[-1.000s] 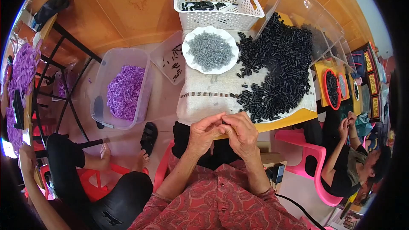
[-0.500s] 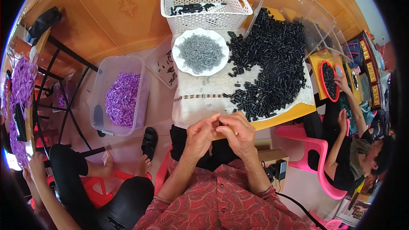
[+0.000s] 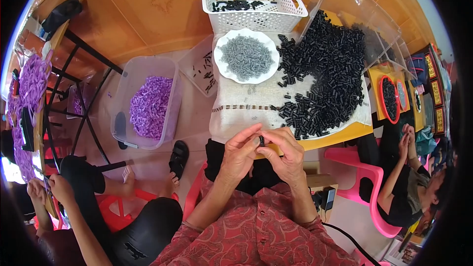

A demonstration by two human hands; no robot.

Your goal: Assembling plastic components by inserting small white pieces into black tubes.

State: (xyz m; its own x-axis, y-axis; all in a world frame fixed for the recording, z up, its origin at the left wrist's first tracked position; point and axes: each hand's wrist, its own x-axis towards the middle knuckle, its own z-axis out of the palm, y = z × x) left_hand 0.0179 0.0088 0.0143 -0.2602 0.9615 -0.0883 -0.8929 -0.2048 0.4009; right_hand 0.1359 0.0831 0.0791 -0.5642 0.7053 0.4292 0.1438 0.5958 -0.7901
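A small black cylindrical piece (image 3: 261,141) is pinched between my two hands, just past the table's near edge. My left hand (image 3: 240,156) grips it from the left with thumb and fingertips. From the other side, the thumb and forefinger of my right hand (image 3: 285,153) close on it, partly covering it. Beyond my hands, a big heap of similar black pieces (image 3: 335,76) spreads over the right of the white cloth (image 3: 236,118). A scalloped white plate (image 3: 220,72) stands at the cloth's far left, heaped with small clear-grey pieces (image 3: 246,58).
Behind the plate stands a white perforated basket (image 3: 256,22) with some black pieces. A clear bin (image 3: 172,118) of purple pieces (image 3: 152,106) sits on the floor at left. Co-workers sit on both sides, one on a pink chair (image 3: 369,177) near a red basket (image 3: 382,86).
The black piece shows more plainly between my fingertips, and the whole scene has shifted slightly right. At right, the co-worker's hand has come back from the red basket to meet the other hand.
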